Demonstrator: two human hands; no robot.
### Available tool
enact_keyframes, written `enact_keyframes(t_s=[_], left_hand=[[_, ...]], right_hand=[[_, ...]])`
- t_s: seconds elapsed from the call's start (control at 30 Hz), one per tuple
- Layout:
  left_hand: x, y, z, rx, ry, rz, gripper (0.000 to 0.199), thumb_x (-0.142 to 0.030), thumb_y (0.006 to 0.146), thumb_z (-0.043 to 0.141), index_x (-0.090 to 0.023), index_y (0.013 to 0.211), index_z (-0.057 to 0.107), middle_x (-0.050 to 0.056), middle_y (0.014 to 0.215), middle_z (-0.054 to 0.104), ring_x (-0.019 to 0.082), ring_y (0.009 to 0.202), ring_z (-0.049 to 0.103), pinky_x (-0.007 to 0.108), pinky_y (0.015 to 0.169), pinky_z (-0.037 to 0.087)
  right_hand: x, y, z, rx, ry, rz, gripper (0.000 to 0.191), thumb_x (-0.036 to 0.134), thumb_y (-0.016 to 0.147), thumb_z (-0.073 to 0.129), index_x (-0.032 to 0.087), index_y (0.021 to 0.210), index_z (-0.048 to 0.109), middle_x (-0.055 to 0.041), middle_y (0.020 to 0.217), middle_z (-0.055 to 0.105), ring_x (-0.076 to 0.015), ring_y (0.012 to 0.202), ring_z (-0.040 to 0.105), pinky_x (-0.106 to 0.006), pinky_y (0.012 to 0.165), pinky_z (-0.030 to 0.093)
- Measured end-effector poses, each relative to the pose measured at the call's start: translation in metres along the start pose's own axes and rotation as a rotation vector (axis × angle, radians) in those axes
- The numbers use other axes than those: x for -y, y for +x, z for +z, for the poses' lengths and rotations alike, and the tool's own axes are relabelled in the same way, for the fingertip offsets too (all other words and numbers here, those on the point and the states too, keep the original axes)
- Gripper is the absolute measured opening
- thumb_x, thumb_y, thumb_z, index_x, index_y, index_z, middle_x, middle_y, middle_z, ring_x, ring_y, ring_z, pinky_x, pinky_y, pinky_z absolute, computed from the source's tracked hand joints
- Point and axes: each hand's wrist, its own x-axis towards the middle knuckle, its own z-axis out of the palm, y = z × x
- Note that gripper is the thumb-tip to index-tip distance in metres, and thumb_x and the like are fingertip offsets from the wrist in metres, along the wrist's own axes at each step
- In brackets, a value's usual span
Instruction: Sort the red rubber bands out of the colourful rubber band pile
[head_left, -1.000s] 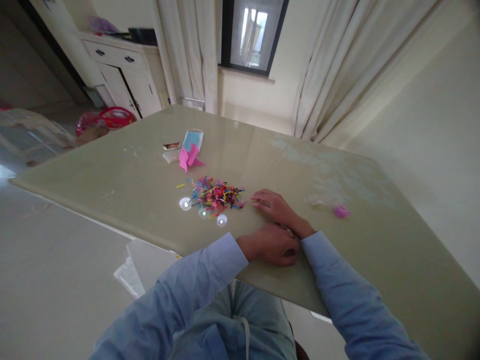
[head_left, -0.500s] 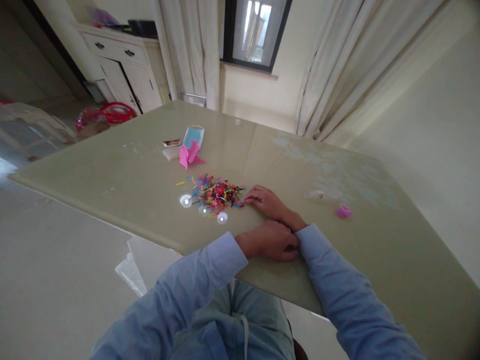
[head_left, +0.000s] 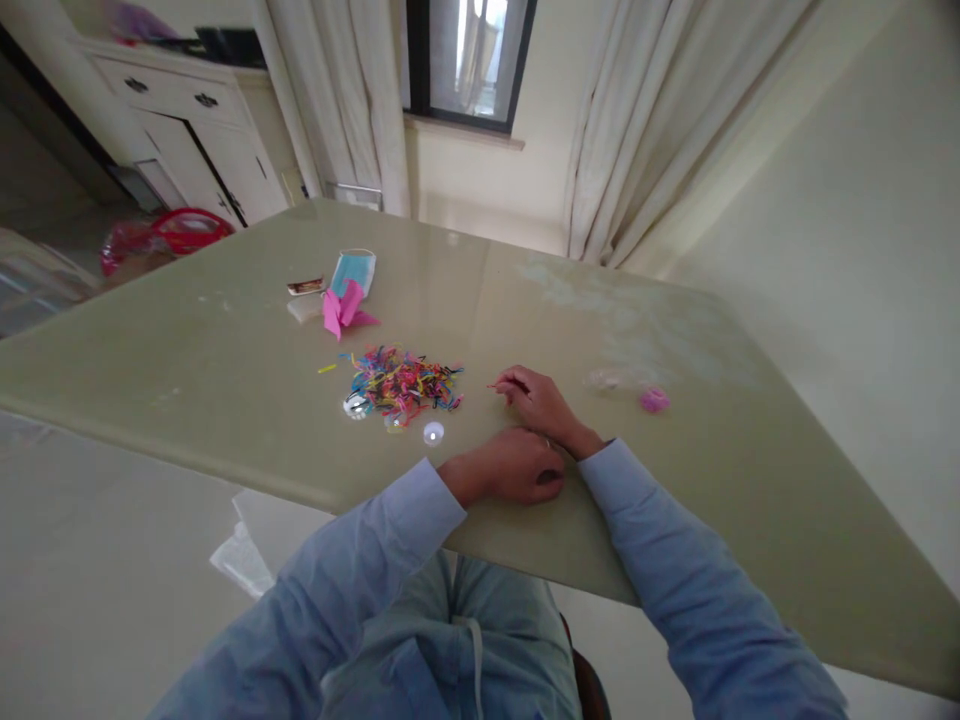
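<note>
A loose pile of small coloured rubber bands lies on the table in front of me. Just right of the pile, my right hand pinches a thin red rubber band between thumb and fingertips. My left hand rests on the table below it, near the right wrist. Its fingers are curled closed, and whatever they may hold is hidden. By the pile's near edge sit a small clear round piece and a second shiny round piece.
Beyond the pile lie pink folded paper, a blue face mask and a small printed packet. To the right are clear plastic and a pink bundle. The table's near edge runs above my lap.
My right hand has drawn away from the pile's right edge, with a red rubber band now showing at its fingertips. The left hand stays closed near the right wrist. The view has shifted slightly.
</note>
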Motion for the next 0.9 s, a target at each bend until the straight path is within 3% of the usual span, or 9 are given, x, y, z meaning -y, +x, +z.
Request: enact_keyframes(t_s=[0.13, 0.3, 0.47, 0.63, 0.77, 0.9], left_hand=[[0.000, 0.000, 0.000, 0.033, 0.020, -0.015, 0.022, -0.029, 0.093, 0.056, -0.016, 0.080, 0.070, 0.006, 0.080, 0.072, 0.020, 0.073, 0.066, 0.031, 0.068, 0.042], [-0.002, -0.002, -0.002, 0.051, 0.033, -0.069, 0.027, -0.032, 0.096, 0.052, -0.017, 0.083, 0.069, 0.008, 0.084, 0.073, 0.022, 0.079, 0.069, 0.032, 0.068, 0.042], [0.007, -0.013, -0.009, 0.063, 0.067, -0.240, 0.027, -0.031, 0.097, 0.048, -0.018, 0.091, 0.070, 0.009, 0.090, 0.074, 0.023, 0.081, 0.069, 0.031, 0.064, 0.039], [0.026, -0.034, -0.017, -0.010, -0.007, -0.367, 0.025, -0.028, 0.095, 0.048, -0.017, 0.096, 0.071, 0.008, 0.088, 0.072, 0.021, 0.079, 0.066, 0.030, 0.067, 0.040], [0.028, -0.046, -0.022, -0.196, -0.295, -0.379, 0.028, -0.035, 0.095, 0.051, -0.016, 0.098, 0.072, 0.006, 0.084, 0.070, 0.015, 0.072, 0.060, 0.026, 0.066, 0.042], [0.020, -0.043, -0.020, -0.437, -0.650, -0.426, 0.041, -0.049, 0.090, 0.060, -0.013, 0.105, 0.071, 0.004, 0.076, 0.066, 0.012, 0.063, 0.054, 0.023, 0.057, 0.041]], right_hand=[[0.020, -0.016, -0.013, -0.116, 0.525, 0.237, 0.028, 0.045, 0.084, 0.072, 0.018, 0.087, 0.066, -0.0017, 0.080, 0.068, -0.0094, 0.058, 0.054, -0.024, 0.055, 0.041], [0.047, -0.031, -0.025, -0.159, 0.927, 0.348, 0.032, 0.040, 0.072, 0.086, 0.017, 0.087, 0.069, -0.0015, 0.083, 0.070, -0.0059, 0.056, 0.051, -0.021, 0.051, 0.040], [0.060, -0.051, -0.034, -0.116, 1.032, 0.375, 0.024, 0.031, 0.072, 0.086, 0.019, 0.089, 0.073, -0.0019, 0.085, 0.073, -0.0059, 0.055, 0.055, -0.020, 0.052, 0.043], [0.058, -0.072, -0.042, -0.121, 1.035, 0.430, 0.022, 0.029, 0.072, 0.087, 0.019, 0.089, 0.076, -0.0022, 0.084, 0.075, -0.0070, 0.056, 0.060, -0.020, 0.053, 0.047], [0.051, -0.086, -0.043, -0.177, 0.985, 0.454, 0.024, 0.031, 0.069, 0.088, 0.020, 0.087, 0.076, -0.0030, 0.084, 0.076, -0.0077, 0.057, 0.062, -0.020, 0.054, 0.047], [0.048, -0.092, -0.037, -0.251, 0.846, 0.438, 0.022, 0.032, 0.071, 0.087, 0.019, 0.086, 0.076, -0.0049, 0.085, 0.077, -0.0095, 0.060, 0.062, -0.022, 0.056, 0.047]])
